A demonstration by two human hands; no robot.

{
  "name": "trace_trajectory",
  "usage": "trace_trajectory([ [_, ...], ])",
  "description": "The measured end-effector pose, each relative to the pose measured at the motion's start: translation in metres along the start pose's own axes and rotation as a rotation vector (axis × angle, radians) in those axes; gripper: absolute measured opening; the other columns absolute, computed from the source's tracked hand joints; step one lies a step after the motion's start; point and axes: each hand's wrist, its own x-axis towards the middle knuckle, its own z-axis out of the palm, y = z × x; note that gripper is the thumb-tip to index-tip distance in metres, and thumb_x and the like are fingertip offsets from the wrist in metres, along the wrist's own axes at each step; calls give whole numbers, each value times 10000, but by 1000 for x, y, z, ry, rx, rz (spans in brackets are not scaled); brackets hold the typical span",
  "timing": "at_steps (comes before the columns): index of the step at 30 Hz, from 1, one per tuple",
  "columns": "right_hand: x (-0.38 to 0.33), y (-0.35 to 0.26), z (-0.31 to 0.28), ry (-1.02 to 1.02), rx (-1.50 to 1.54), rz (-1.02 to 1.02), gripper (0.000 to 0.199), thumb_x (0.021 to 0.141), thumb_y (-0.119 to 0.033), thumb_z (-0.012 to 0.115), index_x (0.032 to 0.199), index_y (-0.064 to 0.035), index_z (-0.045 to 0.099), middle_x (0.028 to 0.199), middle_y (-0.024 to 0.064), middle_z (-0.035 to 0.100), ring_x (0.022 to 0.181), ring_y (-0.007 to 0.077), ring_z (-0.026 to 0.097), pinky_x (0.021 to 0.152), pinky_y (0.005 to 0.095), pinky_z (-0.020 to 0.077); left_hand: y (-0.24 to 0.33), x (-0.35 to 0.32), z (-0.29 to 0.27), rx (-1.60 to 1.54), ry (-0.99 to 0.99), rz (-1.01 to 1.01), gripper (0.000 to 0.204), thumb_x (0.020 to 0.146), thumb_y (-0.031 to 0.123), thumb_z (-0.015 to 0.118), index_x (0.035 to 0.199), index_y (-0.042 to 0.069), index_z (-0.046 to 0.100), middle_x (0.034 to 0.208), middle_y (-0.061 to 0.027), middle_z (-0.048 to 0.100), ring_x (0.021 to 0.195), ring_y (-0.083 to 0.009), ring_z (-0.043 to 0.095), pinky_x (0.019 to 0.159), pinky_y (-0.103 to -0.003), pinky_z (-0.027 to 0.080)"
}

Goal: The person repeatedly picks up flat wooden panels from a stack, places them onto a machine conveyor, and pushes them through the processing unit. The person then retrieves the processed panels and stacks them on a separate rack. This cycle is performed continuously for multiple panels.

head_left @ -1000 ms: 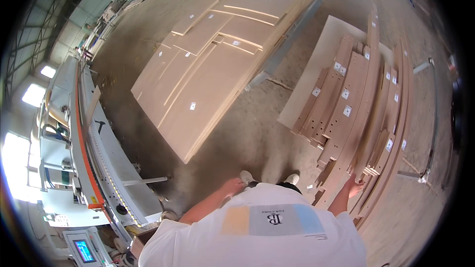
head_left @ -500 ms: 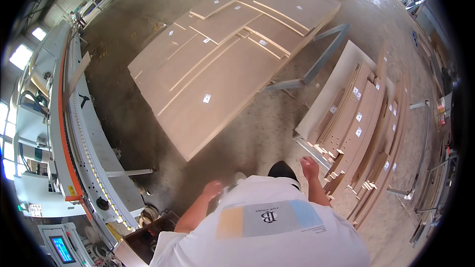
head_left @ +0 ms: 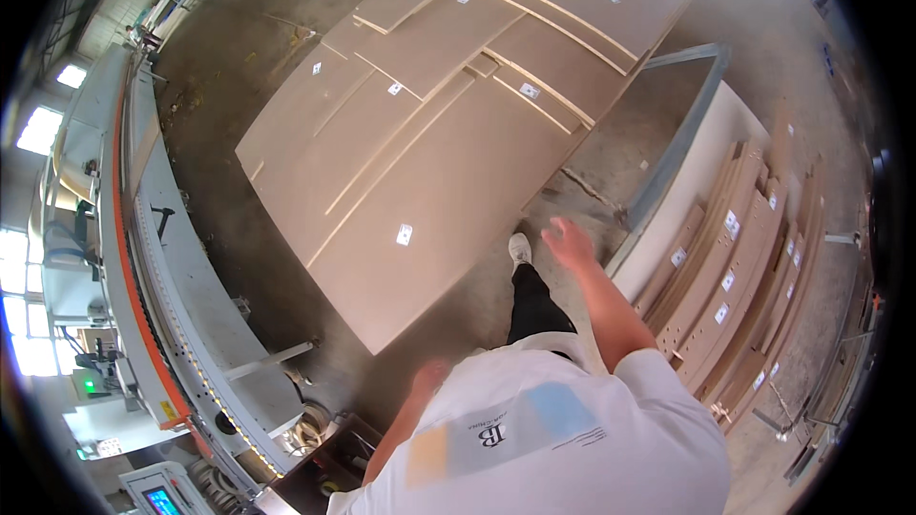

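My right hand [head_left: 569,242] swings forward, blurred, fingers apart and holding nothing, above the concrete floor between the big stack of brown boards [head_left: 448,162] and the pallet of narrow strips [head_left: 735,267]. My left hand [head_left: 429,377] hangs low by my hip, fingers loosely curled, nothing in it. One foot in a white shoe [head_left: 518,250] steps toward the corner of the nearest large board. My white shirt fills the lower edge.
A long grey and orange machine [head_left: 143,257] runs along the left, with a control screen [head_left: 157,499] at the bottom left. A grey metal frame [head_left: 673,148] edges the white pallet on the right. More boards lie at the top.
I have walked forward toward the board stack. My right arm has swung up and ahead; my left hand has dropped back beside my body.
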Motion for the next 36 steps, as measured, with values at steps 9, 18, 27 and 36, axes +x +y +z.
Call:
trace_trajectory([
  [9,312,15,-12,-24,-243,154,787,892,-466,685,1493,-38,410,1428,244,531,1323,406,511,1106,482,437,127,24,-18,-222,91,-281,317,982,172,619,1259,19,646,1132,-138,713,915,-221,703,804,-333,560],
  [18,341,17,-13,-136,-468,195,863,795,-515,772,1444,-34,467,1360,213,583,1232,386,581,1026,481,493,182,45,-4,216,66,-33,228,1037,168,534,1217,78,641,1023,-109,690,912,-207,679,795,-346,551],
  [27,228,-23,29,-614,628,170,524,793,-436,800,1149,-58,733,900,109,764,793,212,722,748,370,560,376,251,-62,-391,104,-154,420,1044,226,553,1414,28,532,1181,-62,668,1056,-188,640,877,-342,532],
  [36,222,-97,11,-826,294,-280,528,829,-487,786,1182,-100,724,949,88,753,858,222,724,788,370,567,405,283,-81,-731,320,-286,545,1002,293,633,1425,-23,498,1038,-70,665,959,-191,649,864,-359,535],
])
